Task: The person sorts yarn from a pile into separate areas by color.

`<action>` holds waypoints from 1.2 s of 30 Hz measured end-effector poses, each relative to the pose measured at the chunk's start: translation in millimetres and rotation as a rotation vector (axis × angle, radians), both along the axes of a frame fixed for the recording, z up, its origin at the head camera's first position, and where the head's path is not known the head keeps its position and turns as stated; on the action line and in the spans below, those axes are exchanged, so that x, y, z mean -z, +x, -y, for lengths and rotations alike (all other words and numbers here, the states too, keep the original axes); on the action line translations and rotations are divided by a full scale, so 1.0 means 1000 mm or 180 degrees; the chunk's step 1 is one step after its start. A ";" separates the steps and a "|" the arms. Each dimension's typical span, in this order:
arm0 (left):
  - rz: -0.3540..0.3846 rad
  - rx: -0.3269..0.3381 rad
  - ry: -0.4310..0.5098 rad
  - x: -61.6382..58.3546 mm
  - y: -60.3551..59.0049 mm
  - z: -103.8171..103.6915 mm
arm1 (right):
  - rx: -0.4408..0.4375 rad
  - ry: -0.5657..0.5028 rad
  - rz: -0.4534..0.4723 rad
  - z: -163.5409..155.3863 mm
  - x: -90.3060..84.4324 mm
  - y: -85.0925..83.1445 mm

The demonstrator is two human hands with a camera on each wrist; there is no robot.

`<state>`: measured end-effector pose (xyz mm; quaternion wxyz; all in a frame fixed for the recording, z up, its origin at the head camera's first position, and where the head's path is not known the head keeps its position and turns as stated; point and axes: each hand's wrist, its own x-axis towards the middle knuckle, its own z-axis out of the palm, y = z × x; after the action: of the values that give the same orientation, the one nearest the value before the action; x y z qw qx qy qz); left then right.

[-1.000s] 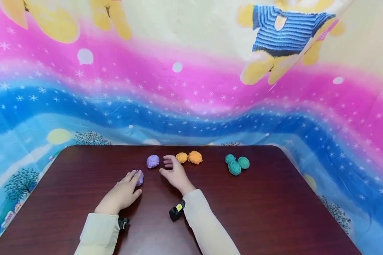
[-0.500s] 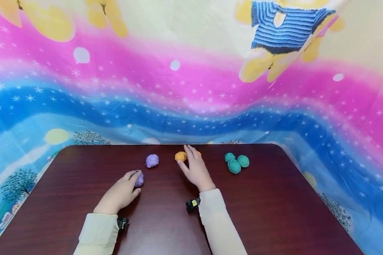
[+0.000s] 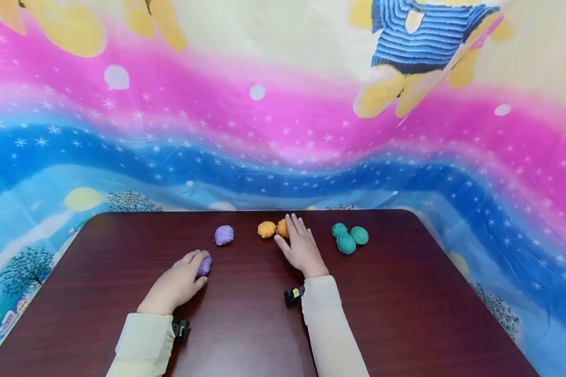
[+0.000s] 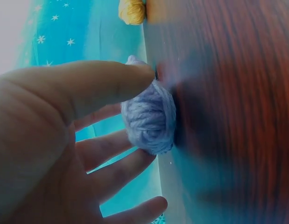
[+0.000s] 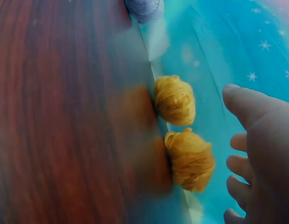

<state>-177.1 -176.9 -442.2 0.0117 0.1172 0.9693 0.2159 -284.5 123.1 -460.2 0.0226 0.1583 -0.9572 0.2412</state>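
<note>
My left hand (image 3: 175, 283) rests its fingers on the nearer purple yarn ball (image 3: 205, 266), which the fingers partly cover. In the left wrist view those fingers are loosely spread behind this ball (image 4: 151, 119), and the thumb crosses in front of its top. With fingers extended, my right hand (image 3: 303, 250) is over the right-hand orange yarn ball (image 3: 281, 228) and hides part of it. The right wrist view has a gap between the thumb and fingers and that ball (image 5: 192, 161). A smaller orange yarn ball (image 3: 266, 229) sits just to its left.
Another purple yarn ball (image 3: 224, 235) lies farther back, left of the orange pair. Three green yarn balls (image 3: 346, 243) are clustered to the right. A dark reddish wooden table (image 3: 254, 324) ends at a printed cloth backdrop (image 3: 283, 157).
My right hand has moved rightward from beside the far purple yarn ball, past the smaller orange one, to the right-hand orange yarn ball. The left hand has stayed at its purple yarn ball.
</note>
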 end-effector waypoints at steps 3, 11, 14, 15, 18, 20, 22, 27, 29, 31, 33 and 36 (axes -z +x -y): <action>-0.0026 0.0002 0.0028 0.001 0.000 0.002 | 0.0019 0.0033 0.0096 -0.003 0.003 -0.001; -0.0153 0.0004 0.0068 0.002 0.001 0.005 | 0.0009 -0.0037 0.0239 -0.007 0.005 -0.003; -0.0155 0.0005 0.0080 0.001 0.000 0.004 | 0.0016 -0.0055 0.0260 -0.007 0.007 -0.005; -0.0152 0.0000 0.0085 0.001 0.000 0.004 | 0.0020 -0.0063 0.0260 -0.007 0.007 -0.005; -0.0129 -0.0011 0.0126 0.001 -0.002 0.005 | 0.0017 -0.0102 0.0239 -0.008 0.007 -0.005; -0.0141 0.0010 0.0172 0.002 -0.004 0.006 | 0.0010 -0.0141 0.0234 -0.008 0.007 -0.004; -0.0149 0.0032 0.0240 0.003 -0.006 0.008 | 0.0009 -0.0182 0.0227 -0.008 0.007 -0.002; -0.0194 0.0081 0.0408 0.005 -0.011 0.013 | 0.0055 -0.0206 0.0219 -0.010 0.008 -0.001; -0.0210 0.0074 0.0462 0.005 -0.012 0.014 | 0.0049 -0.0202 0.0207 -0.010 0.009 -0.001; -0.0229 0.0049 0.0502 0.005 -0.012 0.016 | 0.0025 -0.0211 0.0194 -0.010 0.010 -0.002; -0.0261 0.0024 0.0536 0.006 -0.013 0.017 | 0.0011 -0.0217 0.0189 -0.009 0.010 -0.003; -0.0294 -0.0014 0.0599 0.007 -0.016 0.018 | 0.0007 -0.0226 0.0200 -0.009 0.009 -0.004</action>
<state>-193.5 -194.5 -449.1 -0.0446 0.1254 0.9445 0.3004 -288.4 132.0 -469.6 -0.0016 0.1487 -0.9485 0.2797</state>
